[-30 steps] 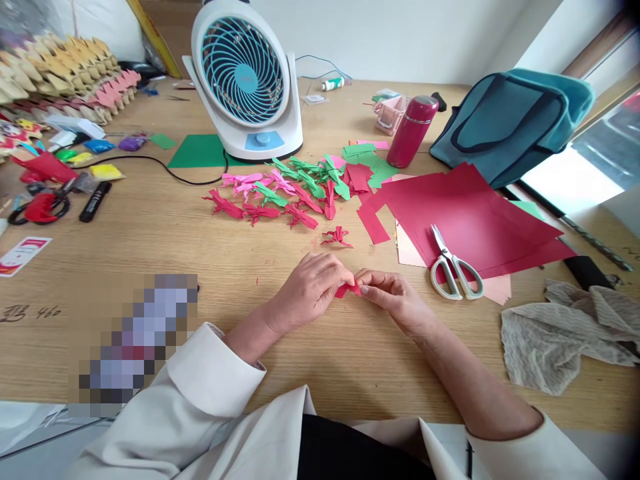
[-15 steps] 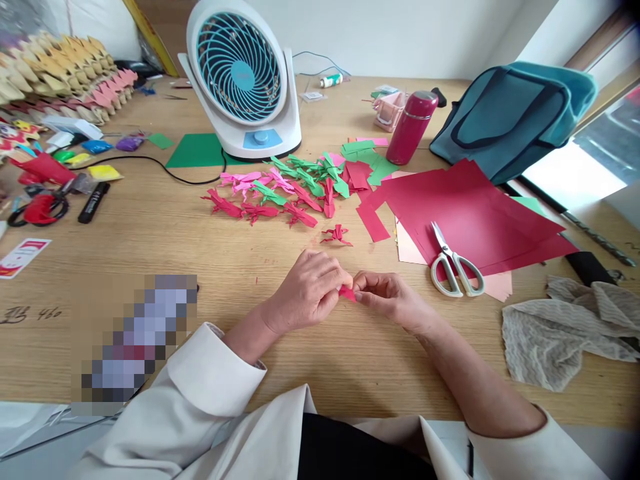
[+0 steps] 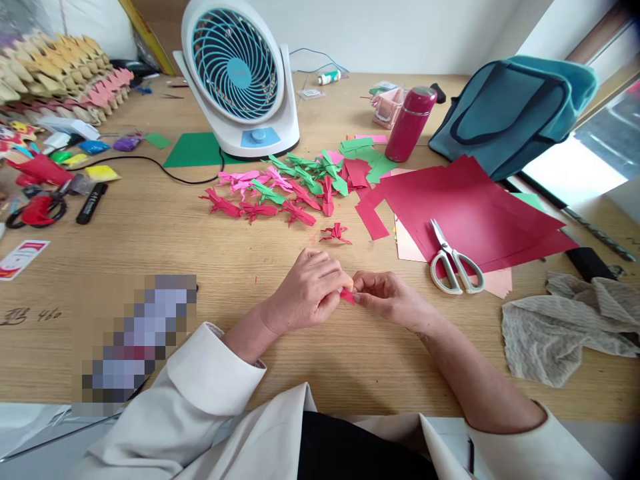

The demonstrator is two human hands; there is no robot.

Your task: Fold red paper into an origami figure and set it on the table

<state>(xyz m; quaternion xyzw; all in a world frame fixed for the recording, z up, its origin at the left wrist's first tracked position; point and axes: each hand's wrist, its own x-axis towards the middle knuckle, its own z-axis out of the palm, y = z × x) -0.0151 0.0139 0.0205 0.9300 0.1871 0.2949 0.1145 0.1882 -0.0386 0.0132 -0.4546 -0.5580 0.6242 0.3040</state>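
Observation:
Between my fingertips is a small piece of red paper [image 3: 347,296], mostly covered by my hands. My left hand [image 3: 313,288] is curled with its fingers closed on the paper from the left. On the other side, my right hand [image 3: 387,297] pinches the same paper between thumb and fingers. A folded red paper figure [image 3: 337,233] rests on the table just beyond my hands. Further off lie several folded figures in red, pink and green, among them a red one [image 3: 299,214] and a green one [image 3: 269,192].
White-handled scissors [image 3: 456,260] lie on large red sheets [image 3: 480,213] to the right, near a grey cloth [image 3: 545,327]. A fan [image 3: 240,73], a red flask [image 3: 411,125] and a blue bag [image 3: 510,113] stand behind. A black marker [image 3: 92,203] lies left, above a blurred-out object [image 3: 140,340].
Both hands stay in nearly the same place, still gripping the red paper. The whole view has shifted very slightly; nothing on the table has visibly moved.

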